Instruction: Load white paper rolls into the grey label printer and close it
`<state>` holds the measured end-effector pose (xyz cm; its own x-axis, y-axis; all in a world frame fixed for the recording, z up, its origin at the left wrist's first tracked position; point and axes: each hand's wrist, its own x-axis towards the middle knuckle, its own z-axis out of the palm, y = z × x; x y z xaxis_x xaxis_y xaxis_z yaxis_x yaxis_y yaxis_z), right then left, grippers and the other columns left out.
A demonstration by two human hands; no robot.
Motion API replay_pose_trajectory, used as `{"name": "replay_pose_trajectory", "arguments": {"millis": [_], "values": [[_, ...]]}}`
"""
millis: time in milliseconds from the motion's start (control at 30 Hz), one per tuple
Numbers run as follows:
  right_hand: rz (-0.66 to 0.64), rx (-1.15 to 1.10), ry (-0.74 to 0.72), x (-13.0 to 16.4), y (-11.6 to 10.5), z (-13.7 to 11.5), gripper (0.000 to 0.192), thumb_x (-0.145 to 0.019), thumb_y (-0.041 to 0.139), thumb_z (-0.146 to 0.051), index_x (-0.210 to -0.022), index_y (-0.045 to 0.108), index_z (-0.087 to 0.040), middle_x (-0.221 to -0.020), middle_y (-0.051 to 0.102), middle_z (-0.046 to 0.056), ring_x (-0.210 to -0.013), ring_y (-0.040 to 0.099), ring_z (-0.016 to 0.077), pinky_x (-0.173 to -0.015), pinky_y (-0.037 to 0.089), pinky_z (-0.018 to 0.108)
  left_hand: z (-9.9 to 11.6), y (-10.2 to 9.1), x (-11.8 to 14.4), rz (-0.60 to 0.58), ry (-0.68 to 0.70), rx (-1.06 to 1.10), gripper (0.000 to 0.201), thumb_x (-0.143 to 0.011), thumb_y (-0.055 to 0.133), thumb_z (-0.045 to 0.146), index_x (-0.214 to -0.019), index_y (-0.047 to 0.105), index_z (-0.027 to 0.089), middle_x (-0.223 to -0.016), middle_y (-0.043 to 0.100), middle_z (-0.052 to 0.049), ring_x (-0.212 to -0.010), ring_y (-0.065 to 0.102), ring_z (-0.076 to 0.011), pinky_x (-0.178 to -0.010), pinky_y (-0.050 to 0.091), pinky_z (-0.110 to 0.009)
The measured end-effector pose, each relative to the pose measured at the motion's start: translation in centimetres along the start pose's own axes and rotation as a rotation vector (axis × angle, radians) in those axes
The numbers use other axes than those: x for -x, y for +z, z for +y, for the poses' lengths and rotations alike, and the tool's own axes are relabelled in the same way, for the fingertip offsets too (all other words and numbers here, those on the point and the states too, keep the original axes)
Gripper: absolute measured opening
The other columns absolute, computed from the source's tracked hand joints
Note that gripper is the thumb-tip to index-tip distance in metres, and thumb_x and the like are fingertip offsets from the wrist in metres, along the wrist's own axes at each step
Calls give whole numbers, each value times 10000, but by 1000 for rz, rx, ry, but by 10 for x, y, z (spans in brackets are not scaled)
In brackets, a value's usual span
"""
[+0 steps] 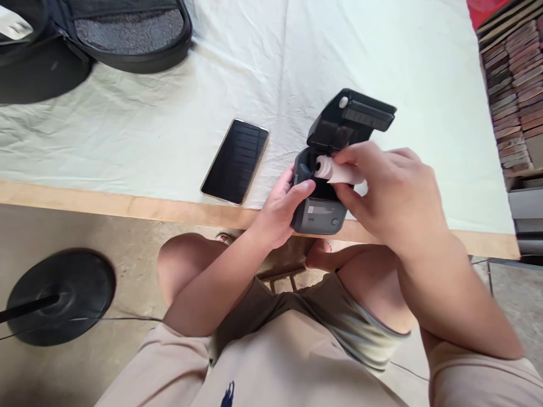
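Note:
A small dark grey label printer (pixel 321 217) stands at the table's front edge with its lid (pixel 352 116) swung up. My left hand (pixel 285 209) grips its left side, the thumb lying over the rim. Between the thumb and fingers of my right hand (pixel 392 186) is a white paper roll (pixel 339 171), held over the printer's open compartment. The roll's near end, with a dark core hole, points left. My fingers hide part of the roll, so I cannot tell whether it touches the compartment floor.
A phone (pixel 236 162) with a dark screen lies left of the printer. An open black case (pixel 139 59) sits at the back left of the cloth-covered table (pixel 169 113). Stacked bricks (pixel 515 85) are at the right; a round black stand base (pixel 63 294) is on the floor.

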<state>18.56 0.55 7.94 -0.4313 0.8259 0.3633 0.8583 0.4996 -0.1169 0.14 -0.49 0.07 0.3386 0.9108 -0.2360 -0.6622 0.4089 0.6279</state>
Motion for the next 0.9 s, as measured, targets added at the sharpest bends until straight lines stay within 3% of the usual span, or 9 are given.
{"name": "replay_pose_trajectory", "arguments": {"millis": [100,200,267,367,467,600,767,900], "values": [[15,2,-78,-1,5,2,126,-1073,644,-193,-1050,748,-261,-850,809,22,-740,706,223,-822,516,378,1,2,1,5,-2,10,602,-830,1030,543,-1249,712,250,-1109,861,-26,-1053,867,-279,-829,685,-344],[170,-17,-121,1,9,0,212,-1120,645,-194,-941,740,-256,-810,805,-6,-671,638,189,-779,452,388,2,3,1,18,-36,38,558,-836,1006,575,-1224,739,275,-1108,878,-38,-1134,866,-352,-840,692,-411],[228,-14,-113,1,10,-3,229,-1136,644,-184,-948,758,-247,-830,819,7,-709,669,203,-762,421,406,2,3,1,19,-42,61,521,-837,999,590,-1190,762,289,-1092,880,-38,-1172,855,-386,-856,688,-446],[108,10,-83,-2,11,-2,116,-1110,705,-222,-1102,818,-250,-946,852,63,-871,740,282,-775,434,435,2,3,1,-2,-13,88,455,-887,972,566,-1194,787,286,-1137,879,-44,-1181,845,-365,-868,685,-431],[3,35,-80,-8,12,4,150,-1040,757,-212,-1160,832,-262,-929,829,78,-905,726,319,-797,464,452,0,2,1,-13,-9,75,486,-892,970,576,-1243,785,294,-1182,875,-52,-1166,856,-352,-850,697,-420],[92,87,-66,-10,11,5,220,-1120,639,-205,-1018,824,-266,-790,755,58,-819,674,275,-777,430,439,1,2,-1,-10,-21,78,418,-900,924,551,-1204,788,299,-1182,887,-70,-1235,845,-396,-921,698,-471],[291,36,-158,10,5,-10,196,-1129,649,-221,-1083,820,-306,-702,713,0,-698,599,216,-698,347,436,4,4,-2,-21,-9,89,334,-906,927,507,-1123,805,285,-1098,881,-55,-1071,813,-311,-856,666,-409],[338,12,-211,32,11,-13,187,-1089,731,-244,-1118,861,-375,-733,793,-34,-603,542,193,-645,299,453,2,0,-5,-3,2,100,351,-855,968,443,-1094,789,258,-983,840,-19,-941,795,-250,-846,653,-388]]}}
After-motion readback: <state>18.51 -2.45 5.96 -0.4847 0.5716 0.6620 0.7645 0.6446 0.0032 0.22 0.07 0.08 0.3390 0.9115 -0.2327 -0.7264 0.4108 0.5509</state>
